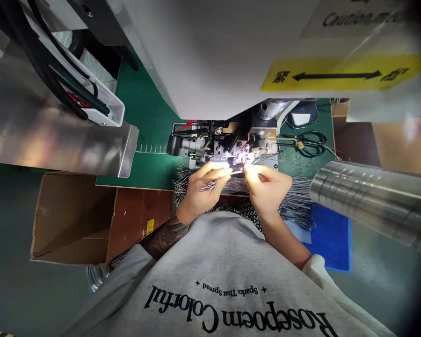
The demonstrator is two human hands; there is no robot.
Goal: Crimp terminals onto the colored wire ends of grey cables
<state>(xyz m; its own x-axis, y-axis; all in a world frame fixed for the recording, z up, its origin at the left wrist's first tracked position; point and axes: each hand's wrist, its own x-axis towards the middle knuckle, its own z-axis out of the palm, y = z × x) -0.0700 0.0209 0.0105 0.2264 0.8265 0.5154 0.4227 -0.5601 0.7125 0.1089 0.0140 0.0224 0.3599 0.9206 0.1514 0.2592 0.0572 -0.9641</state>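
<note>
Close in front of the brightly lit crimping machine (196, 146), both my hands work with their fingertips near each other. My left hand (199, 192) is closed in a pinch round a thin cable (236, 172), and coloured wire ends (207, 186) show by its palm. On the other side my right hand (271, 187) pinches the same cable with thumb and forefinger, right at the machine's front. Glare hides the exact tip of the cable. Beneath the hands lies a bundle of grey cables (298, 199), its ends spreading out both ways.
A strip of metal terminals (150, 150) runs from a steel guide (91, 150) into the machine. Black-handled scissors (312, 142) lie on the green bench (154, 175). A cardboard box (73, 215) stands left, a blue bin (338, 241) right, below a shiny metal tube (368, 196). The machine's white housing (210, 61) overhangs.
</note>
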